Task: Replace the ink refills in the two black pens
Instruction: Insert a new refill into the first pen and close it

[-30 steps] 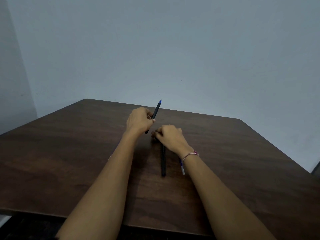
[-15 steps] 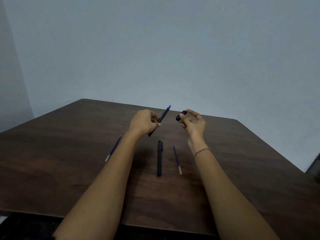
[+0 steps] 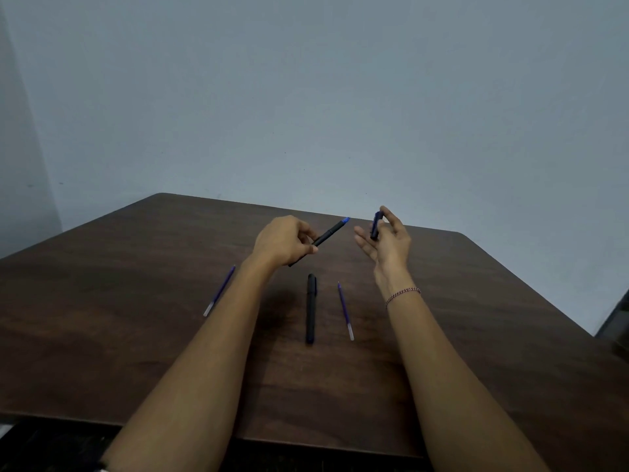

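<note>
Grip of left hand (image 3: pixel 281 241) curls round uncapped black pen (image 3: pixel 328 233), blue tip (image 3: pixel 345 220) out; right hand (image 3: pixel 388 247) pinches cap (image 3: pixel 375 226).

Pens and refills.
The uncapped pen (image 3: pixel 328 233), blue tip raised, is held tilted, its cap (image 3: pixel 375 225) apart. The capped pen (image 3: pixel 310 308) lies flat beside the right refill (image 3: pixel 345 311); the left refill (image 3: pixel 219 290) lies farther.
</note>
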Demonstrator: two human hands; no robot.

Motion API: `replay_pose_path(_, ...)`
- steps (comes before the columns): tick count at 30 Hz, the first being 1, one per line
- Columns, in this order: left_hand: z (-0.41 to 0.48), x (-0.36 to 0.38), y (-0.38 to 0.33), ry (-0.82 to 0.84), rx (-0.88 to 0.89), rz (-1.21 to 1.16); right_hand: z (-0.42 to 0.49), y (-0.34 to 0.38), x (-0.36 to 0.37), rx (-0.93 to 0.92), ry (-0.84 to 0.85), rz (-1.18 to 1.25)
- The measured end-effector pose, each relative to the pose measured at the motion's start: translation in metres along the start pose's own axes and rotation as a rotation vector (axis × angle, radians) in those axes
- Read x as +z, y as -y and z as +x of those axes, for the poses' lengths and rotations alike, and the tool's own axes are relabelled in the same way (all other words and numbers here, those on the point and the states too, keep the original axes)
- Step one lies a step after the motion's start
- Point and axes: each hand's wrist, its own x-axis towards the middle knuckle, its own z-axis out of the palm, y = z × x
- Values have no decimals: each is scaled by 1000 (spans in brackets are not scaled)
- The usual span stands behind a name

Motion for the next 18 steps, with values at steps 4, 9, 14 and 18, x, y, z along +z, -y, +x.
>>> replay_pose_path(4, 0, -1, 1, -4, -10, 6, 3, -1, -2, -38, 87, -130)
replay_pose_path(9, 0, 1, 1, 7, -2, 8, 5, 1, -4, -36, 74, -43)
replay_pose_path(14, 1, 2, 1, 40, 9, 4, 5, 3, -3, -12, 99, 134)
replay_pose_path(18, 2, 2, 1, 33, 18, -6, 6, 3, -6, -5, 34, 204)
